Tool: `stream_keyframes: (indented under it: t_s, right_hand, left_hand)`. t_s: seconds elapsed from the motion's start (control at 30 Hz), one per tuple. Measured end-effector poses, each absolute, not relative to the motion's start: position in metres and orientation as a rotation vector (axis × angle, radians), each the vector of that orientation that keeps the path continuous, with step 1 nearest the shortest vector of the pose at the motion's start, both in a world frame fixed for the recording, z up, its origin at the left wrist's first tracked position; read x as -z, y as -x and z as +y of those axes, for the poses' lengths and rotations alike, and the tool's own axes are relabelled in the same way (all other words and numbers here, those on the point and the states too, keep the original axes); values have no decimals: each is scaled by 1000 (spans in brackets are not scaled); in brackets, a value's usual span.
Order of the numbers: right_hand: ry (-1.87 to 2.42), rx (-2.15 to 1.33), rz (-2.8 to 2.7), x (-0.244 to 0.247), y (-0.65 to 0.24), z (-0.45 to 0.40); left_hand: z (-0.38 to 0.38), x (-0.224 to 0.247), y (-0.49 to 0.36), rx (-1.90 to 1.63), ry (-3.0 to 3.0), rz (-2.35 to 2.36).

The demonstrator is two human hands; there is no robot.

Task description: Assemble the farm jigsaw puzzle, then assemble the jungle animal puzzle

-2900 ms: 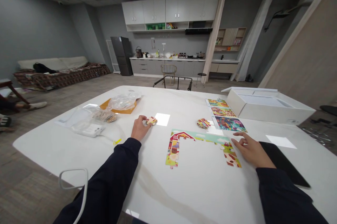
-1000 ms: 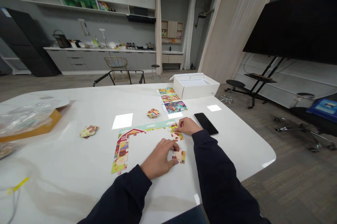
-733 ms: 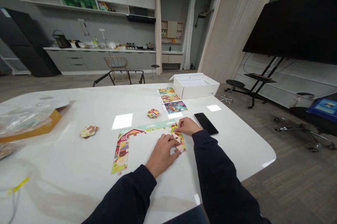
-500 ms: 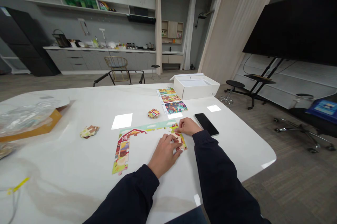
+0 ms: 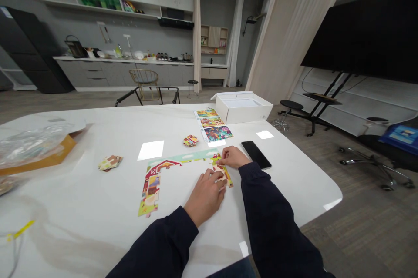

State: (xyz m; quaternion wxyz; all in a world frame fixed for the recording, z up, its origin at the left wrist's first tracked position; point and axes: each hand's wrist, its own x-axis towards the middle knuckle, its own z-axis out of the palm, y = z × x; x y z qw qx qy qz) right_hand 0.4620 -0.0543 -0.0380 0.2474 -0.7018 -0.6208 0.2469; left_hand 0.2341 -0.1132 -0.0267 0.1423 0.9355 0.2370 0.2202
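Table (image 5: 98, 212): white, glossy, with rounded corners; my things lie across its top.
Bag (image 5: 32, 139): clear, crumpled plastic by the tabletop's left edge, lying on the orange envelope (image 5: 54, 157).
Box (image 5: 243, 114): white, at the tabletop's far right corner, with paper-white contents showing inside.
Puzzle (image 5: 183, 156): on the tabletop, right in front of me, joined as a top strip with a side running down from each end; the side towards the near edge is open. A red barn shows at its upper left corner.
Left hand (image 5: 205, 195): my fingers are bent, their tips down on the lower end of the puzzle's right side; I can't tell if they pinch it.
Right hand (image 5: 232, 157): my thumb and forefinger come together at the puzzle's upper right edge; I can't tell how firmly they grip.
Sheet (image 5: 213, 122): three colourful pictures, flat, just beside the box's left side.
Phone (image 5: 256, 154): black, flat, just beyond my right wrist, towards the tabletop's right edge.
Left pile (image 5: 110, 163): loose pieces, left of the puzzle, well apart from it.
Right pile (image 5: 190, 140): more pieces, near the puzzle's far side.
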Motion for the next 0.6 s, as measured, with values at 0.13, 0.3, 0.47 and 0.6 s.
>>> stream_keyframes:
  t_s: [0.13,0.3,0.47,0.6]
  right_hand:
    - [1910,-661,-1695,39,-462,-54]
    - [1931,-650,-1689,38,-461,-54]
    - [1926,-648,-1697,37,-460,-55]
    - [1899,-592,-1709,35,-460,-57]
  left_hand:
    - [-114,25,-234,-588,-2724,694]
    - [-117,23,-233,-538,-2776,733]
    - [-120,22,-232,-564,-2741,714]
    - [-101,3,-209,-850,-2637,652]
